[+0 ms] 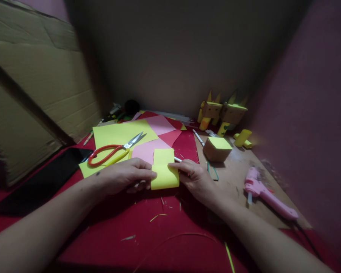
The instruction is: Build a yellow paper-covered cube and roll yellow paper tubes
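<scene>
Nearest the viewer, a narrow yellow strip [229, 258] lies by the near edge of the red-covered table [102, 239]. Beyond it, a curved yellow sliver [158, 216] lies among small paper scraps.

On a brown board [231, 193] along the table's right edge rests a pink glue gun [261, 189], its nozzle toward the near edge. A black flat device [42, 182] lies by the left edge.

The yellow paper piece [165, 177] is held about midway between the left and right edges, its near end curled over, a narrower flap extending toward the far edge. The left hand [130, 175] pinches its left side, thumb on top. The right hand [197, 179] pinches its right side, index fingertip on top. A white stick [177, 159] shows beside that fingertip; whether it is held cannot be determined.

Farther off, scissors [116, 152] lie on a yellow sheet [122, 132], blades toward the far edge. A brown box with a yellow top [218, 149] sits on the board. Beyond are yellow tubes [243, 138] and, near the far right corner, two box-headed figures [233, 113].
</scene>
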A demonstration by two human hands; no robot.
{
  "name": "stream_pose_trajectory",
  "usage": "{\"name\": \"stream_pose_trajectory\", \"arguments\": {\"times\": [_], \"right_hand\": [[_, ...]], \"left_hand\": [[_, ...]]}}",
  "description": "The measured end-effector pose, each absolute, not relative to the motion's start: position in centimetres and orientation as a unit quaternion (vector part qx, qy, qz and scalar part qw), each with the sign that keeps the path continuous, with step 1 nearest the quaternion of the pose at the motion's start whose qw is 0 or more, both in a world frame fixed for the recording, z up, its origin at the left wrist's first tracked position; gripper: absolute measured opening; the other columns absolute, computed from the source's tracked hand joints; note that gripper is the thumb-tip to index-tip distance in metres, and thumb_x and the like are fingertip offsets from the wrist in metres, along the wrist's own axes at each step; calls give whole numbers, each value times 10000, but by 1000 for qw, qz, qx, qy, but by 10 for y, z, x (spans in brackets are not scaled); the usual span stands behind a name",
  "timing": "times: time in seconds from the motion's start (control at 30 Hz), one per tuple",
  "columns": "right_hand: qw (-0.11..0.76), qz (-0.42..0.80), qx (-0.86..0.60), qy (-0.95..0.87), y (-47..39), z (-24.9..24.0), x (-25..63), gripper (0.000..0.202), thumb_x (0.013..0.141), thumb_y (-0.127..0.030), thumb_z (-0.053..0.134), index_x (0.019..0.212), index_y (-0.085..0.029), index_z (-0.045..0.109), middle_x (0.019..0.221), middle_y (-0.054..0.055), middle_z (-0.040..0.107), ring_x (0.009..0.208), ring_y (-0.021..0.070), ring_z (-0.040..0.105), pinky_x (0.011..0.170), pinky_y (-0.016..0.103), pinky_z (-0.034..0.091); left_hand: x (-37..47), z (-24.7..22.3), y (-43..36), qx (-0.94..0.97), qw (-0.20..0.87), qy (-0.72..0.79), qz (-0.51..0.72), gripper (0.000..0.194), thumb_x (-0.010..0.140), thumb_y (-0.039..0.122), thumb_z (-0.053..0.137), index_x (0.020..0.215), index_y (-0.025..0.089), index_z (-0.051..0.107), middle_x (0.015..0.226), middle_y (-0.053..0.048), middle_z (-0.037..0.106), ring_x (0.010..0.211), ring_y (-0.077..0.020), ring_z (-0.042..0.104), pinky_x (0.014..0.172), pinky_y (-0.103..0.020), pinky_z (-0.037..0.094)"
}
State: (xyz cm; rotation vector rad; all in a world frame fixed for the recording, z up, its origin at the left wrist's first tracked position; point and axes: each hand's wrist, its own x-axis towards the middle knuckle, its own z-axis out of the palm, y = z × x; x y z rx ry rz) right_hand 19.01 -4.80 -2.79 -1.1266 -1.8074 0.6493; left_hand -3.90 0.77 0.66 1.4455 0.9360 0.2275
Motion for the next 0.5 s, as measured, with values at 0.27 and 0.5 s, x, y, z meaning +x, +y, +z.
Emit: {"name": "stream_pose_trajectory", "arguments": {"times": [0.27, 0.5], "right_hand": [[448, 188, -480, -731, -51, -32, 189, 310, 885, -144, 545, 990, -295, 794, 964, 73, 683, 895, 206, 650, 764, 370, 534], [424, 210, -493, -730, -50, -34, 189, 323, 811, -78, 566, 975, -252, 782, 953, 73, 747, 837, 214, 678, 759, 383, 534]], "left_hand": [[-55, 9, 12, 805, 415, 407, 117, 292, 911, 415, 530, 1139, 233, 545, 820, -17, 669, 683, -168, 620, 581, -265, 459], [-41, 1, 4, 889, 276, 336, 144, 227, 896, 352, 504, 984, 201, 649, 882, -43, 630, 760, -181, 577, 683, -298, 421]]}}
